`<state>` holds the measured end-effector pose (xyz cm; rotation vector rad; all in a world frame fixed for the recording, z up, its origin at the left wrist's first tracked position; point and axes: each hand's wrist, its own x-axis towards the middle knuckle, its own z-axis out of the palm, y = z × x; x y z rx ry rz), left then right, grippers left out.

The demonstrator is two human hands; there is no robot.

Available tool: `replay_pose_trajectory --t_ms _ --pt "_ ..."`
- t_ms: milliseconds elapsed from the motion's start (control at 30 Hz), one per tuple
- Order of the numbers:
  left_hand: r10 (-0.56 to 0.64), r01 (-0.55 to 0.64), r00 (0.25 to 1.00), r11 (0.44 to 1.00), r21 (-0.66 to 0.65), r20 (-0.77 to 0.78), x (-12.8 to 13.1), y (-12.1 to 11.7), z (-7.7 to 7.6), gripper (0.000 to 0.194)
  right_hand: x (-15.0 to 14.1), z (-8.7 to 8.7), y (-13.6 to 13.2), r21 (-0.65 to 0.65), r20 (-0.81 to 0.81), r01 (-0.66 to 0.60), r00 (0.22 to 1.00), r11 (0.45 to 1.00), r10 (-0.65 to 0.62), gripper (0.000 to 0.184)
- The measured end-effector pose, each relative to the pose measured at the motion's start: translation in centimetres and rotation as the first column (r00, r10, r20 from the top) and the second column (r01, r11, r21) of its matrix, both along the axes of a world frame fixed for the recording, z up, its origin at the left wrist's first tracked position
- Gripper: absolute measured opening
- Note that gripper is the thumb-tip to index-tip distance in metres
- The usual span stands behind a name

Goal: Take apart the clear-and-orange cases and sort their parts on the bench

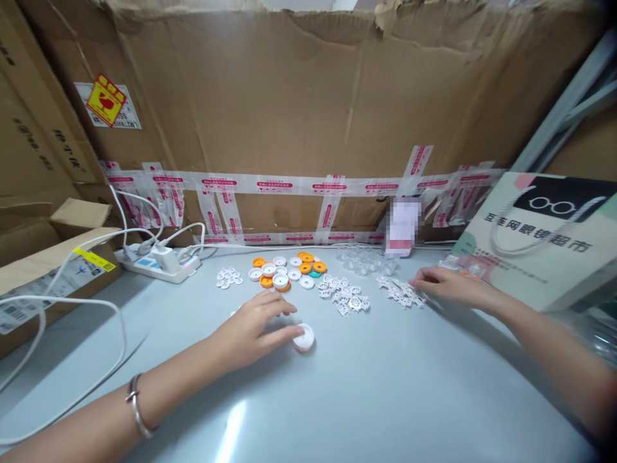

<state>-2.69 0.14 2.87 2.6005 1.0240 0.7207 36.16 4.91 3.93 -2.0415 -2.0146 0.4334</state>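
My left hand [263,325] is over the grey table with its fingers apart. Its thumb tip touches the edge of a round white disc-shaped part [304,339] with an orange underside. My right hand [446,287] reaches in from the right, fingers pinched together at the edge of a pile of flat white cut-out pieces [398,292]; what lies between the fingertips is too small to make out. Left of that pile is another heap of white cut-out pieces [337,289]. Beyond my left hand lie orange round parts [305,267] and white round parts [280,281], several of each.
Small white pieces [229,277] and clear plastic parts [369,260] lie farther back. A phone [403,225] leans against a large cardboard box [270,116]. At left are a power strip [166,267] and looping white cables [72,299]; a paper bag [540,244] stands at right.
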Motion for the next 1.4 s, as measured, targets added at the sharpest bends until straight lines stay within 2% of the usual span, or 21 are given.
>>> replay_pose_trajectory --t_ms 67,100,167,267,367,467,600,867,967,1067,1200,1300,1400 --pt "0.048 -0.048 0.999 0.998 -0.05 0.014 0.0 -0.4 -0.4 0.031 -1.9 0.5 -0.1 0.149 0.066 -0.022 0.998 0.989 0.012 0.029" --pt "0.063 -0.061 0.998 0.996 -0.064 0.025 0.1 -0.6 -0.6 0.036 -3.3 0.7 -0.2 0.235 0.072 -0.081 0.995 0.969 0.065 0.029" --pt "0.068 -0.064 0.996 0.995 -0.076 0.052 0.4 -0.8 -1.0 0.043 -6.5 0.8 -0.5 0.358 0.059 -0.276 0.96 0.892 0.273 0.028" --pt "0.042 -0.035 0.995 0.997 -0.075 0.09 0.8 -1.0 -1.5 0.045 -11.1 -0.2 -0.6 0.365 0.066 -0.535 0.831 0.762 0.552 0.031" --pt "0.024 -0.016 0.993 0.997 -0.071 0.112 0.8 -1.1 -1.5 0.044 -13.5 -1.9 -0.2 0.326 0.028 -0.633 0.749 0.702 0.662 0.035" --pt "0.019 -0.012 0.992 0.998 -0.059 0.121 0.7 -1.3 -1.4 0.042 -14.0 -3.4 0.3 0.34 -0.017 -0.619 0.749 0.708 0.663 0.034" --pt "0.017 -0.007 0.992 0.997 -0.079 0.127 0.6 -1.3 -1.5 0.039 -13.4 -4.0 0.1 0.33 -0.016 -0.615 0.755 0.716 0.656 0.035" --pt "0.011 0.003 0.995 0.991 -0.137 0.102 0.7 -1.1 -1.9 0.041 -11.5 -4.1 -1.6 0.286 -0.001 -0.578 0.798 0.764 0.603 0.034" --pt "0.026 -0.01 0.996 0.985 -0.171 0.088 0.8 -1.2 -2.1 0.037 -11.7 -3.6 -2.0 0.342 -0.03 -0.543 0.81 0.767 0.586 0.031" --pt "0.05 -0.031 0.995 0.978 -0.205 0.084 1.0 -1.1 -2.3 0.027 -13.2 -2.3 -2.8 0.406 -0.057 -0.532 0.797 0.743 0.602 0.027" --pt "0.085 -0.061 0.993 0.967 -0.246 0.087 1.3 -1.1 -2.6 0.023 -16.3 -1.2 -4.3 0.279 -0.09 -0.621 0.743 0.733 0.664 0.037" --pt "0.117 -0.093 0.99 0.961 -0.262 0.076 1.5 -1.0 -2.7 0.027 -18.2 -1.4 -4.7 0.169 -0.145 -0.624 0.75 0.763 0.645 0.045" --pt "0.143 -0.122 0.988 0.96 -0.251 0.066 1.5 -0.9 -2.8 0.029 -18.8 -1.9 -4.3 0.119 -0.221 -0.612 0.751 0.781 0.622 0.041"
